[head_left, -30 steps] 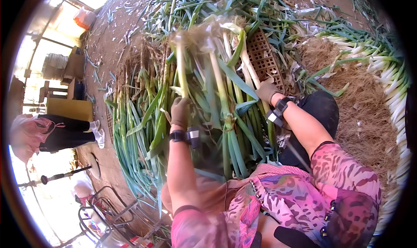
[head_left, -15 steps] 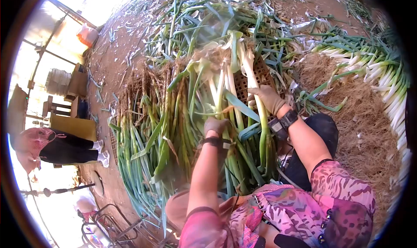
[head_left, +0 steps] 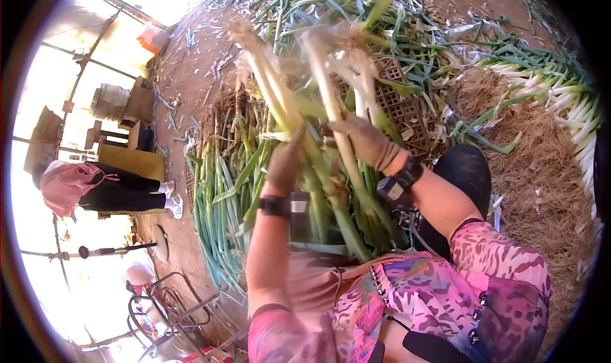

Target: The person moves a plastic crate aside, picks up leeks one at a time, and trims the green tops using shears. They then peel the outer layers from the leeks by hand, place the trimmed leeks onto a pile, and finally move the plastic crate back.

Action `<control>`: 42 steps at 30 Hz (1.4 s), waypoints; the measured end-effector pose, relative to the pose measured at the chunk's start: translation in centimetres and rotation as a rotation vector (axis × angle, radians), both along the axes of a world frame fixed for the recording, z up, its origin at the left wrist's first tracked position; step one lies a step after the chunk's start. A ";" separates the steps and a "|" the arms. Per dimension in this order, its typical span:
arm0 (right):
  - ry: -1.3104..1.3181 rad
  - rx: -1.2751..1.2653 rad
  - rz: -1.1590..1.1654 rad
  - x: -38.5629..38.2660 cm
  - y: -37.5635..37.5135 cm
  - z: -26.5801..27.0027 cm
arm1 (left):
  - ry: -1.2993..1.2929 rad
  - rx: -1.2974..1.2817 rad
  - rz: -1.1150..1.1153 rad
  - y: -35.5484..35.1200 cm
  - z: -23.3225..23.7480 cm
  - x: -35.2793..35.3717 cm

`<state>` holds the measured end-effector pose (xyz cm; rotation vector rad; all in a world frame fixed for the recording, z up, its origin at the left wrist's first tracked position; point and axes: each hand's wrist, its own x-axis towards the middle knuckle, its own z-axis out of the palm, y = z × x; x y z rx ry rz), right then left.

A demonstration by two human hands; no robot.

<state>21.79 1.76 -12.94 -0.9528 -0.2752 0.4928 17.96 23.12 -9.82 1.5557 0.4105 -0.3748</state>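
Observation:
Gloved, my left hand (head_left: 284,166) is closed round a couple of large green onions (head_left: 273,97), whose root ends point up and away from me. Alongside it, my right hand (head_left: 369,143) grips another green onion (head_left: 328,86) by its pale stem. Motion smears the roots and upper stems. Beneath both hands lies a pile of untrimmed green onions (head_left: 223,178), leaves toward me, partly hiding a brown plastic crate (head_left: 404,111).
Peeled white-stemmed green onions (head_left: 566,102) lie in a row at the right, beside a heap of dry roots (head_left: 522,159). Stripped leaves (head_left: 312,10) litter the ground ahead. At the left are a standing person (head_left: 121,188) and a metal-framed chair (head_left: 162,306).
My left hand has lifted up and left, now with green onions in it. The right hand has shifted slightly left with its stalk. The whole view has swung a little left.

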 end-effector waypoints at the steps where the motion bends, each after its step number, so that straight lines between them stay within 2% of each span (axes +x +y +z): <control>1: -0.058 -0.143 0.029 -1.6 -0.3 2.0 | -0.099 0.187 0.013 -1.4 -0.6 -0.6; 3: 0.105 -0.078 0.097 -2.8 0.3 1.1 | -0.152 0.308 0.036 -2.8 -0.3 -2.4; 6: -0.098 -0.265 0.137 -3.3 -0.5 1.1 | -0.110 0.019 0.097 -2.9 -0.2 -3.2; 9: -0.222 -0.417 0.196 -2.7 0.1 -2.0 | -0.101 0.098 0.204 -3.5 1.6 -3.4; 10: -0.277 -0.486 0.199 -2.9 0.0 -2.1 | -0.165 0.043 0.269 -4.2 1.3 -3.1; 11: -0.331 -0.554 0.201 -3.1 -0.2 -2.3 | -0.309 0.228 0.217 -2.7 -1.1 -2.3; 12: -0.308 -0.515 0.173 -3.6 -0.4 -2.2 | -0.450 0.414 0.161 0.1 -5.6 -1.4; 13: -0.285 -0.475 0.146 -3.9 -0.6 -2.0 | -0.376 0.240 0.258 -0.4 -4.2 -1.4; 14: -0.136 -0.398 0.198 -3.9 -1.0 -1.7 | -0.308 0.067 0.372 -0.9 -2.9 -1.5; 16: 0.161 -0.240 0.299 -3.4 -1.8 -0.6 | -0.385 0.028 0.510 0.0 -3.7 -1.0; 17: 0.213 -0.135 0.306 -3.1 -1.9 -0.6 | -0.457 0.137 0.466 0.5 -4.9 -0.6; 19: 0.319 0.072 0.315 -2.8 -2.0 -0.7 | -0.601 0.363 0.399 -0.1 -3.9 -0.2; 20: 0.328 0.144 0.450 -2.5 -2.4 -0.7 | -0.484 -0.040 0.438 -1.0 -3.7 -0.7; 21: 0.303 0.171 0.437 -2.8 -2.1 -0.6 | -0.353 -0.439 0.466 -3.1 -1.7 -1.3; 22: 0.277 0.200 0.423 -3.4 -1.6 -0.5 | -0.584 0.340 0.211 -3.9 -3.1 -0.9; 25: 0.247 0.188 0.422 -3.8 -0.7 -0.8 | -0.672 0.859 0.188 -4.5 -3.4 0.6; 27: 0.229 0.178 0.393 -4.1 -0.8 -0.6 | -0.663 0.735 0.225 -4.5 -3.0 1.9; 29: 0.147 0.069 0.386 -4.3 -1.0 -0.2 | -0.618 0.119 0.482 -4.2 -1.1 4.3; 30: 0.059 -0.003 0.370 -4.4 -1.2 0.2 | -0.544 -0.445 0.689 -3.8 0.8 6.1; 31: -0.028 -0.074 0.351 -4.5 -1.3 0.4 | -0.663 0.064 0.568 -1.3 1.6 7.6; 32: 0.014 -0.052 0.310 -4.9 -1.0 0.0 | -0.785 0.764 0.357 2.2 2.4 8.8; 34: -0.008 -0.096 0.310 -4.3 -0.9 -2.4 | -0.568 0.034 0.857 2.0 8.8 9.7; 35: -0.011 -0.114 0.291 -4.0 -0.7 -2.5 | -0.671 0.021 0.818 6.0 7.7 11.3; 37: -0.006 -0.154 0.239 -3.4 -0.6 -2.3 | -0.386 0.171 0.585 4.5 9.4 8.4; 38: 0.000 -0.174 0.205 -3.2 -0.6 -2.0 | -0.696 0.672 0.128 5.2 5.4 7.8; 40: -0.189 -0.401 0.205 -2.9 -0.2 -0.4 | -0.552 0.741 -0.272 2.0 -0.4 5.9; 41: -0.284 -0.520 0.204 -2.9 0.0 0.3 | -0.148 0.327 -0.153 -1.9 -1.9 4.5; 42: -0.399 -0.566 0.144 -3.8 0.5 1.0 | -0.212 0.285 -0.100 -3.7 -1.9 3.3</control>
